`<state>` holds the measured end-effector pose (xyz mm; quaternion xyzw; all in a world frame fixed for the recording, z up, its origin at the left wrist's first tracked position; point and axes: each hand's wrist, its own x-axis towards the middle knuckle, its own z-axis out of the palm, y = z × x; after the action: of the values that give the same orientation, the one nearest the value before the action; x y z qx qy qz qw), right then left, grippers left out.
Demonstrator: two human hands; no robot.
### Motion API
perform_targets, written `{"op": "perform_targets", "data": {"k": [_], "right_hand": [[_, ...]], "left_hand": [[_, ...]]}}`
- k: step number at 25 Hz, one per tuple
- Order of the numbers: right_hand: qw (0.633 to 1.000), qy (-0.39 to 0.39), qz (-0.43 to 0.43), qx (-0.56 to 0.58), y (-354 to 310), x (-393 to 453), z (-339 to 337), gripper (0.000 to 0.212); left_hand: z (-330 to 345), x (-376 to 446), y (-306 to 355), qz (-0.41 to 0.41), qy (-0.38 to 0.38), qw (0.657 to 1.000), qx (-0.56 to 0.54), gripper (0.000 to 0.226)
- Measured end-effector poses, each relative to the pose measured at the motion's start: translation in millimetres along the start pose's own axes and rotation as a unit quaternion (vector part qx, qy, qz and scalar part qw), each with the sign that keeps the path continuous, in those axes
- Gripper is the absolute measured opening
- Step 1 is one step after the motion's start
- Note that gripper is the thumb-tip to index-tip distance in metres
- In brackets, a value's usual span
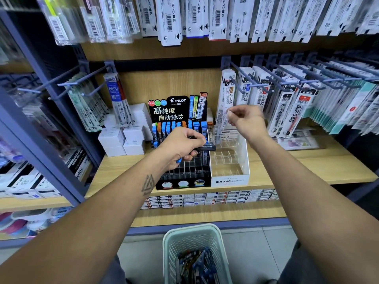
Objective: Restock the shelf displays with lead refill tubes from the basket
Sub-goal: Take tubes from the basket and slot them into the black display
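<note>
Lead tube [224, 124] — clear, pinched upright by the right hand [247, 121] — is held above the MONO tray [244, 154]; dark tubes [207, 148] are gripped by the left hand [181, 147].

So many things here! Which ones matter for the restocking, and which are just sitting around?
In the job: basket; black tubes in left hand; clear tube in right hand; Pilot display; Mono display.

Just there: white boxes; hanging refill packs.

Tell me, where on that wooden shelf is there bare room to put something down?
Bare wood shows in front of the white boxes, left of the Pilot display, and right of the Mono tray. The hanging refill packs crowd the back right.
</note>
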<state>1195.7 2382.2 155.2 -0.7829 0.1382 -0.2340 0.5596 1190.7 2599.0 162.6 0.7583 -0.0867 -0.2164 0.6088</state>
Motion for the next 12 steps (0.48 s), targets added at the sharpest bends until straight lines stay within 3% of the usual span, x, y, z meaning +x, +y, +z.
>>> {"op": "perform_targets", "data": {"k": [12], "right_hand": [[0.977, -0.042, -0.057, -0.203, 27, 0, 23, 0.018]], "left_hand": [[1, 4, -1, -0.001, -0.009, 1.000, 0.010, 0.017]]}}
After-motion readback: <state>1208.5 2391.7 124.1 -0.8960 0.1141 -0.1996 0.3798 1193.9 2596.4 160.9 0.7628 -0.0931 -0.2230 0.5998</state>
